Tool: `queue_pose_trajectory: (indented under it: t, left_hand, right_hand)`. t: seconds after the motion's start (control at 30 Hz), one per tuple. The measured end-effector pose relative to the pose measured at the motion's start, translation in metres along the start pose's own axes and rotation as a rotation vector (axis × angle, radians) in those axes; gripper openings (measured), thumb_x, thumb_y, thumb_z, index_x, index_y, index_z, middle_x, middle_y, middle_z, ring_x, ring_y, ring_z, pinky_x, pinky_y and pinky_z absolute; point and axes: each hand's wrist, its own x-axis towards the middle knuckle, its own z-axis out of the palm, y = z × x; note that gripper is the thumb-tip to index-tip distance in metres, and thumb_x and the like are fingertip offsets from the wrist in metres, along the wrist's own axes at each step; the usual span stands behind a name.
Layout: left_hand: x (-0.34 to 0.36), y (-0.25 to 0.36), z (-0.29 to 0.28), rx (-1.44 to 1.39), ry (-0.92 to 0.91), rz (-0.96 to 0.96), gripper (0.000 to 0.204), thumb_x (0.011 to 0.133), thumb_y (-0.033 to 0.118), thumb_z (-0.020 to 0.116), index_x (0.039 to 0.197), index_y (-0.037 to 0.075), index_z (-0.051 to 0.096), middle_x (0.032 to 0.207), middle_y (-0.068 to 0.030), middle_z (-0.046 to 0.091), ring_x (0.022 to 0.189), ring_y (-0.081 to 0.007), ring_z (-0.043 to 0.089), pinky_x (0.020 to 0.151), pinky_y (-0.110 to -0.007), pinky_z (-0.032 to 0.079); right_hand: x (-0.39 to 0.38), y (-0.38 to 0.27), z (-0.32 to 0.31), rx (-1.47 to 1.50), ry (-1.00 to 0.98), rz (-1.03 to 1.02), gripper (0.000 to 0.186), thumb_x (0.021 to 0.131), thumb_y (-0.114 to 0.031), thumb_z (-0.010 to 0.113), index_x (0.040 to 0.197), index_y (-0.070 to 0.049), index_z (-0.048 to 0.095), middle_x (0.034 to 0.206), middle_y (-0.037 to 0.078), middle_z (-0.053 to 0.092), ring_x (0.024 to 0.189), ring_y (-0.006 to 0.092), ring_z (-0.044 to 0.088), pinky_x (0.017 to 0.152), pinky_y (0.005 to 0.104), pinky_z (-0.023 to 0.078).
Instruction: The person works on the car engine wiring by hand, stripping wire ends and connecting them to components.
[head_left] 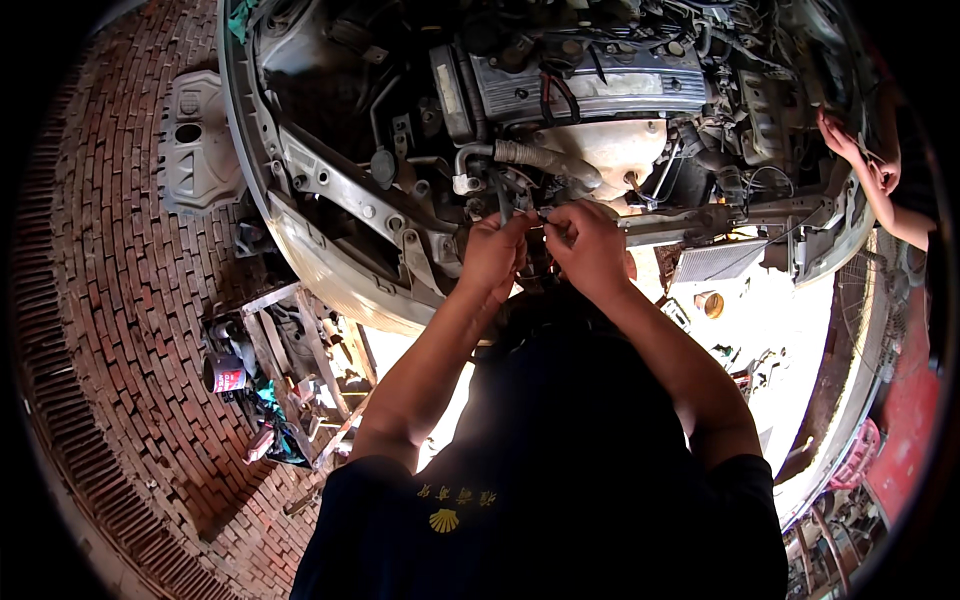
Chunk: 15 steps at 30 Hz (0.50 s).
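Left hand (490, 255) gripping grey hose (503, 203), upper centre of frame; right hand (588, 245) sitting just beside, fingers bent, hold too hidden to tell; engine (600, 90) lying above both.

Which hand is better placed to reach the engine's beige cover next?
Probably the right hand: it sits just below the beige cover in the picture, while the left hand is farther left. Both have curled fingers; what they hold is unclear.
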Motion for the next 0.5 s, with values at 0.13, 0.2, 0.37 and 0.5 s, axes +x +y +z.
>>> queue_pose_trajectory:
  t: [0.13, 0.2, 0.37, 0.5]
  left_hand:
    - [0.001, 0.002, 0.000, 0.060, -0.002, 0.015, 0.010, 0.102, 0.012, 0.066, 0.094, 0.006, 0.069, 0.056, 0.0071, 0.044, 0.042, -0.0041, 0.034, 0.042, -0.024, 0.025]
    - [-0.002, 0.001, 0.005, 0.091, 0.046, 0.026, 0.010, 0.101, 0.011, 0.068, 0.092, 0.006, 0.068, 0.056, 0.0070, 0.045, 0.043, -0.0037, 0.034, 0.042, -0.024, 0.024]
    - [-0.004, 0.003, 0.008, 0.059, 0.063, 0.039, 0.014, 0.096, 0.012, 0.076, 0.083, 0.010, 0.069, 0.058, 0.0079, 0.052, 0.044, -0.0016, 0.037, 0.042, -0.023, 0.023]
    - [-0.001, 0.004, 0.008, 0.103, 0.070, 0.046, 0.014, 0.095, 0.012, 0.075, 0.083, 0.009, 0.069, 0.058, 0.0075, 0.053, 0.044, -0.0018, 0.039, 0.042, -0.023, 0.024]
  right_hand:
    - [-0.003, 0.014, 0.005, 0.238, -0.108, 0.171, 0.015, 0.093, -0.020, 0.073, 0.101, -0.007, 0.073, 0.092, 0.009, 0.072, 0.083, 0.0244, 0.073, 0.072, 0.0383, 0.055]
    - [-0.002, 0.022, 0.002, 0.448, -0.230, 0.309, 0.017, 0.097, -0.021, 0.071, 0.102, -0.005, 0.072, 0.089, 0.008, 0.071, 0.081, 0.0203, 0.070, 0.071, 0.0350, 0.053]
    - [0.006, 0.019, -0.017, 0.861, -0.468, 0.537, 0.019, 0.102, -0.019, 0.065, 0.104, -0.001, 0.068, 0.091, 0.002, 0.067, 0.079, 0.0096, 0.059, 0.068, 0.0260, 0.046]
    - [0.005, 0.004, -0.015, 0.706, -0.478, 0.436, 0.018, 0.098, -0.017, 0.066, 0.107, -0.002, 0.064, 0.093, 0.004, 0.068, 0.081, 0.0114, 0.062, 0.069, 0.0292, 0.049]
